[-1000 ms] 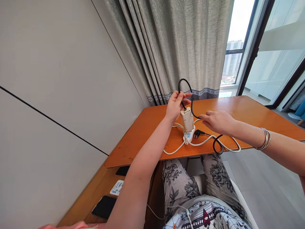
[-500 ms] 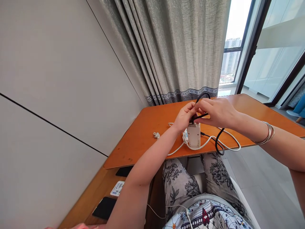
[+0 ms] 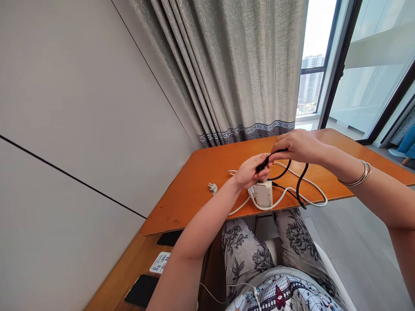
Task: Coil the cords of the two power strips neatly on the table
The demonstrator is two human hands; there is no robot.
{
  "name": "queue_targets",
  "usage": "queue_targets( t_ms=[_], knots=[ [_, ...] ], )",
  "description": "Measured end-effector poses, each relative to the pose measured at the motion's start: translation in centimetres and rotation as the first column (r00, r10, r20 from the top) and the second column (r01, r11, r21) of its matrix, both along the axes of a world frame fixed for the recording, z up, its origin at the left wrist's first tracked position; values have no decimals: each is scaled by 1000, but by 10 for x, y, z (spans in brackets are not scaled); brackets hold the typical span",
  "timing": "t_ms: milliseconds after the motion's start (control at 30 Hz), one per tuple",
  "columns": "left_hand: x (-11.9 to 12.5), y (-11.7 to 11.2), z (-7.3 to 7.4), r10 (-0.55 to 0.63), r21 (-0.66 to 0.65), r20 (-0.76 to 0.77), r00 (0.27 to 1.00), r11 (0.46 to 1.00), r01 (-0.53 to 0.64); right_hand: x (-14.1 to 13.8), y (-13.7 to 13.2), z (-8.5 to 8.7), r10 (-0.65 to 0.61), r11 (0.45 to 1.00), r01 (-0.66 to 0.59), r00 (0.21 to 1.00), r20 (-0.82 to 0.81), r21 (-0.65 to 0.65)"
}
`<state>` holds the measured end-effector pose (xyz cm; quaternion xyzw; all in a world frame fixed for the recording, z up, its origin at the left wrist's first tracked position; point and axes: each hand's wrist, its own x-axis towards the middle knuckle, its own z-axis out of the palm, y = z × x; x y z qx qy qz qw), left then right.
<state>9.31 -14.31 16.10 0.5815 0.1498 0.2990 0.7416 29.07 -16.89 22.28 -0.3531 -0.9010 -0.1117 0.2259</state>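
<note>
Cord (image 3: 279, 151) that arched high now runs between our left fingers (image 3: 261, 157), gripping its black end (image 3: 262, 165) above the white adapter (image 3: 264, 196) on our desk (image 3: 188, 190), and right fingers (image 3: 284, 142), pinching it, so both control it.

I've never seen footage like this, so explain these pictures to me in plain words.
There is no machine here: you see a person's two bare hands. Every picture comes from one camera worn on that person's head, looking forward and down. The left hand grips black cable, and the right hand pinches black cable too, close beside it. Below them, near the front edge of the orange-brown table, stands a pale block. White cable loops around there, and a white plug lies off to the left.
</note>
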Motion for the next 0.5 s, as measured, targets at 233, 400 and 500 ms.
queue_targets(
  t_ms=[233, 400, 500],
  knots=[
    [-5, -2, 1, -54, -167, 19, 998, 984, 56, 16, 16, -10, 85, 974, -137, 960, -268, -183],
    [-8, -5, 3, -40, -255, 56, 998, 965, 52, 13, 24, -34, 86, 946, -215, 886, -456, -240],
    [-12, -9, 7, 98, -302, 150, 984, 952, -49, 4, 22, -56, 1, 898, -254, 817, -576, -358]
  ],
)
